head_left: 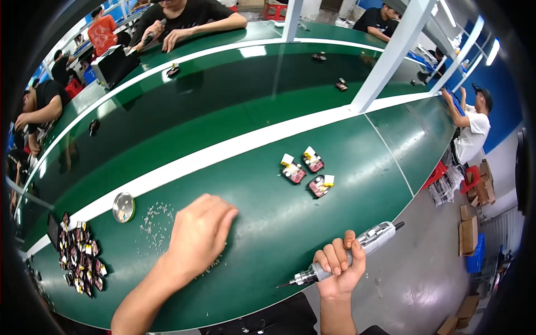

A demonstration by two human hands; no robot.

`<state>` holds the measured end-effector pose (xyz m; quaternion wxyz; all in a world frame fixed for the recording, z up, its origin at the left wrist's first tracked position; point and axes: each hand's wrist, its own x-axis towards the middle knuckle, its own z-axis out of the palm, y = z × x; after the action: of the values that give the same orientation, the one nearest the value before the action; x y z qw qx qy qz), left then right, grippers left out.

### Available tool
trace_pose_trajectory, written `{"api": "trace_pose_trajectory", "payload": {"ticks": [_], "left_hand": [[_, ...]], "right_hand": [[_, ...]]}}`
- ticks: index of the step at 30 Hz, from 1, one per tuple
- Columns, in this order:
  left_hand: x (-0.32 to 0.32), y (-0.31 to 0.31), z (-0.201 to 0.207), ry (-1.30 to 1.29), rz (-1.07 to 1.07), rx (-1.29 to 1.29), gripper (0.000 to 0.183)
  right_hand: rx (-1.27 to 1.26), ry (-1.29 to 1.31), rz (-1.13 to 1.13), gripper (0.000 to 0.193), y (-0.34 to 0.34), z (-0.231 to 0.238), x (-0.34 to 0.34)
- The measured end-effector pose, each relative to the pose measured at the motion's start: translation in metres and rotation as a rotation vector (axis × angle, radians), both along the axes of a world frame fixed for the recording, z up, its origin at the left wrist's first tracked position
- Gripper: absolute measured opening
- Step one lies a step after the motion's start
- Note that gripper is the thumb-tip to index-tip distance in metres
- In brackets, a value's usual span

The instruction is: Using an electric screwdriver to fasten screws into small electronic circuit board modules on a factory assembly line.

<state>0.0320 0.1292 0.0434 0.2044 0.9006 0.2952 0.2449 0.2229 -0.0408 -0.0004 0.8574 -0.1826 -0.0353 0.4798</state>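
Observation:
My right hand (pixel 339 262) grips a grey and silver electric screwdriver (pixel 377 238) near the front edge of the table. Its thin bit points left, and a dark cable end sticks out at the upper right. Over the green tabletop, my left hand (pixel 202 233) hovers with its back turned up and its fingers curled closed; whatever they may hold is hidden. Small loose screws (pixel 153 226) lie scattered left of that hand, with a few more under its wrist. Beyond both hands sit three small black-and-red assemblies (pixel 292 172) with white and yellow parts.
A round metal dish (pixel 124 207) stands by the white rail (pixel 234 147). At far left lies a heap of similar assemblies (pixel 81 257). Past the rail, a dark green belt (pixel 223 92) carries several scattered units. A grey post (pixel 391 58) rises at right. Other people work around.

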Motion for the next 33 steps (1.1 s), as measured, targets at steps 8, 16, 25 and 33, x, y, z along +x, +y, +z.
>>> {"api": "trace_pose_trajectory", "payload": {"ticks": [8, 16, 25, 33], "left_hand": [[0.149, 0.119, -0.049, -0.119, -0.105, 0.093, 0.025], [0.338, 0.189, -0.062, -0.154, -0.176, -0.225, 0.032], [0.424, 0.206, -0.035, 0.209, 0.077, 0.201, 0.035], [0.431, 0.230, -0.059, 0.244, -0.027, 0.383, 0.032]], "right_hand": [[0.007, -0.133, -0.137, 0.017, 0.005, -0.006, 0.066], [-0.098, 0.024, -0.244, 0.018, 0.005, -0.008, 0.064], [-0.116, 0.040, -0.220, 0.018, 0.004, -0.002, 0.076], [-0.140, 0.003, -0.187, 0.017, 0.007, 0.001, 0.071]]}}
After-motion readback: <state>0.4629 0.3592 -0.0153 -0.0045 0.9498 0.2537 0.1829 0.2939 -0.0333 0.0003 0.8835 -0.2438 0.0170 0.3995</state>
